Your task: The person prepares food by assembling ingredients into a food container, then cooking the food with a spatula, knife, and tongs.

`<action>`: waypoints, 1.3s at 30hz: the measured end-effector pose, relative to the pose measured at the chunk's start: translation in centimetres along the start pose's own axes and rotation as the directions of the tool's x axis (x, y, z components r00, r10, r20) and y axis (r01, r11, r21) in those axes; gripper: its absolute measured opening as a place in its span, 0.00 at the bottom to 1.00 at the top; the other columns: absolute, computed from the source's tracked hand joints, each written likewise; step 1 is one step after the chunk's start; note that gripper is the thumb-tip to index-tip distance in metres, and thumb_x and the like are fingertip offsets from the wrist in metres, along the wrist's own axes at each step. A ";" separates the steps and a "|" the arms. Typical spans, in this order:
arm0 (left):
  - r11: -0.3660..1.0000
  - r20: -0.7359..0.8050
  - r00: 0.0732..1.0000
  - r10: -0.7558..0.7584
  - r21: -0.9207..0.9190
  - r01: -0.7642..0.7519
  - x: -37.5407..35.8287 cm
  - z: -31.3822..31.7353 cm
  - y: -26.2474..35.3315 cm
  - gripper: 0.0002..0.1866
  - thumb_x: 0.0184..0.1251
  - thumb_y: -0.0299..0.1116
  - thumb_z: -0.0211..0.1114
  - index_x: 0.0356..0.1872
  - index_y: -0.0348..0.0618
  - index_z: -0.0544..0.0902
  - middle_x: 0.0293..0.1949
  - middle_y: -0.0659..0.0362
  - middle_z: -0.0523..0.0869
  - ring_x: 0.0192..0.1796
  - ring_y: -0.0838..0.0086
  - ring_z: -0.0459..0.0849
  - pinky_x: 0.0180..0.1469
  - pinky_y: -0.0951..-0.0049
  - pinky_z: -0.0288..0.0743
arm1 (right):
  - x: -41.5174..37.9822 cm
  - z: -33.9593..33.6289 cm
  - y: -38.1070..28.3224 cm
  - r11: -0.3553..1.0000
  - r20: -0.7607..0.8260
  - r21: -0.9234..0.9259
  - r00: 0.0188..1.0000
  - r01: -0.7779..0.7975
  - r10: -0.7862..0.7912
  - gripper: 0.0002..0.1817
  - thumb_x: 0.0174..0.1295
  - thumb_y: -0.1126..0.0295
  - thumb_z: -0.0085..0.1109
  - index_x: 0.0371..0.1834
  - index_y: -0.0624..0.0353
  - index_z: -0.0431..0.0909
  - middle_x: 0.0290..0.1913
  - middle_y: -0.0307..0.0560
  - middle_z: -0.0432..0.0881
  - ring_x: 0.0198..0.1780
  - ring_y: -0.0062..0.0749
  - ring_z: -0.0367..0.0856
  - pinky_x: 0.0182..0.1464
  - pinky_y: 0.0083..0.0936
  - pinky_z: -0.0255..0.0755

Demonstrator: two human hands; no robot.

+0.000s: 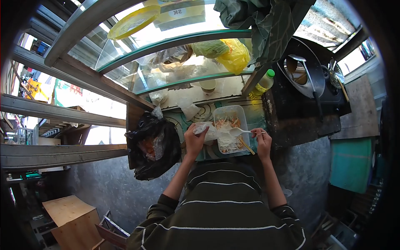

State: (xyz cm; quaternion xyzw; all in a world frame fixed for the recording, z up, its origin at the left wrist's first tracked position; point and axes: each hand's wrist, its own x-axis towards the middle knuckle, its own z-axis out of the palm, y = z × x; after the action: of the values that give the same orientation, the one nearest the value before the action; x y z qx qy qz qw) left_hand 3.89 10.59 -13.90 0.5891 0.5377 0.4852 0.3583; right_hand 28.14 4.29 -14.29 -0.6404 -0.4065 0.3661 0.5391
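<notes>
My left hand [194,141] grips a small clear plastic bag [211,131] at the left side of a rectangular plastic container [246,121]. Inside the container, shredded vegetables [227,121] lie partly under white powder [227,143] that looks like flour. A white spoon [236,132] is pinched by its handle in my right hand [262,143], its bowl over the powder beside the bag's mouth. Out over the container's near right edge sticks a yellowish stick-like handle [246,146], whose other end is hidden in the mix.
Left of the container sits an open black plastic bag [139,135]. A bottle with a green cap [263,83] stands behind to the right. Further right, a wok [304,73] with a metal ladle rests on a black stove [333,106]. Glass shelves [175,43] rise in front.
</notes>
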 end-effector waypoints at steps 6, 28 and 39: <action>0.999 0.018 1.000 0.021 0.044 -0.022 0.2 0.0 0.0 0.05 0.51 0.24 0.66 0.28 0.32 0.81 0.24 0.55 0.79 0.25 0.71 0.80 0.26 0.75 0.68 | -0.4 -0.8 6.8 0.971 0.129 -0.218 0.983 -0.097 0.127 0.16 0.65 0.64 0.45 0.30 0.62 0.80 0.22 0.35 0.76 0.25 0.17 0.67 0.29 0.17 0.60; 1.000 0.019 1.000 -0.024 -0.020 0.025 0.2 0.3 0.0 0.05 0.52 0.24 0.66 0.29 0.32 0.81 0.27 0.54 0.81 0.28 0.71 0.82 0.28 0.76 0.70 | 0.2 -0.7 7.0 0.941 0.360 -0.057 0.872 -0.334 0.332 0.16 0.64 0.62 0.48 0.37 0.63 0.80 0.28 0.38 0.83 0.24 0.14 0.68 0.30 0.13 0.62; 1.000 0.033 0.999 -0.021 -0.016 0.022 0.4 0.2 0.0 0.06 0.52 0.24 0.66 0.30 0.32 0.81 0.27 0.54 0.81 0.28 0.71 0.81 0.29 0.75 0.71 | 0.3 -1.8 4.2 0.858 0.280 0.201 0.867 -0.473 0.412 0.15 0.65 0.62 0.47 0.38 0.63 0.78 0.26 0.38 0.79 0.16 0.10 0.55 0.20 0.11 0.50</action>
State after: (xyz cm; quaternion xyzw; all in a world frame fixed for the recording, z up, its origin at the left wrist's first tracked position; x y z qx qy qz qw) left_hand 4.09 11.04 -13.91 0.5882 0.5340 0.4759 0.3773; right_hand 30.39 3.45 -18.15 -0.5937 -0.2541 0.6019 0.4698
